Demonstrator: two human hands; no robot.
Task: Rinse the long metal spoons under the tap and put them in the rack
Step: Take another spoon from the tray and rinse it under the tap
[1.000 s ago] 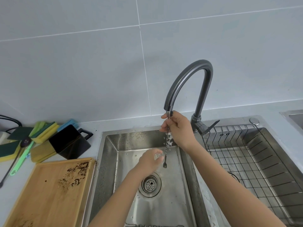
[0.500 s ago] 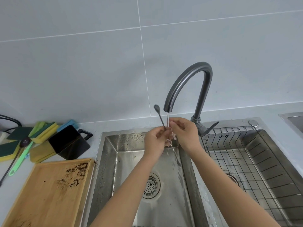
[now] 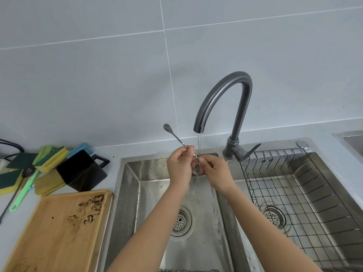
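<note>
A long thin metal spoon (image 3: 172, 134) slants up to the left, its small bowl above my hands. My left hand (image 3: 179, 169) pinches its stem; my right hand (image 3: 215, 173) holds the lower end under the thin water stream (image 3: 199, 143) from the dark grey tap (image 3: 224, 95). Both hands are over the left sink basin (image 3: 149, 193). The wire rack (image 3: 294, 193) sits in the right basin and has nothing in it.
A wooden tray (image 3: 55, 232) with brown crumbs lies left of the sink. Behind it are a black square cup (image 3: 82, 171), yellow-green sponges (image 3: 51, 156) and a green-handled brush (image 3: 23, 191). The tap lever (image 3: 249, 152) points right.
One second ago my right hand held the spoon upright under the spout with the left hand lower. My left hand rose to join it, and the spoon now tilts with its bowl up left.
</note>
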